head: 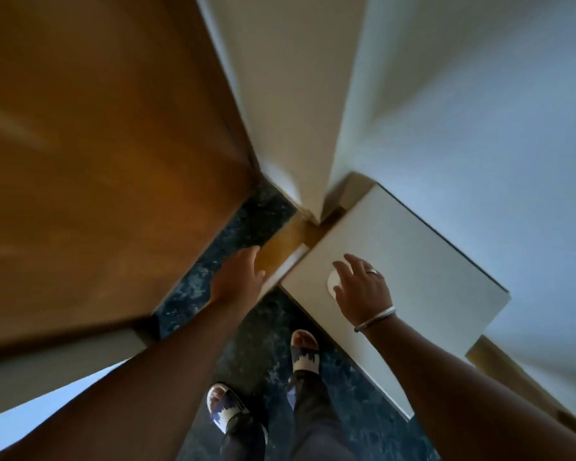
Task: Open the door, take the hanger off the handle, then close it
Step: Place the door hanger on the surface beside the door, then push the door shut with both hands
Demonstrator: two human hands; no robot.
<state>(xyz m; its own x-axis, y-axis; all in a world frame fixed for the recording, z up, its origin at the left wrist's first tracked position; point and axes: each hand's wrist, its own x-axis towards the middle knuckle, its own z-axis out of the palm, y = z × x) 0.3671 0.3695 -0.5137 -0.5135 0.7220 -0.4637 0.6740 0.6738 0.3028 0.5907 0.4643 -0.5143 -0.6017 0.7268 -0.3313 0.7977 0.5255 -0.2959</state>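
The brown wooden door (pixel 107 168) fills the left of the view, and its handle is out of sight. My left hand (pixel 238 277) reaches forward beside the door's lower edge, fingers apart and holding nothing. My right hand (pixel 359 284) is spread over a small white rounded object (pixel 331 282) lying on a white flat surface (pixel 413 261). The fingertips rest on or just above that object, and I cannot tell whether it is the hanger. No other hanger shows.
White walls (pixel 479 111) meet in a corner straight ahead. The floor (pixel 263 214) is dark marbled stone with a wooden strip at the threshold. My two feet in sandals (pixel 305 354) stand below my hands, close to the white surface's edge.
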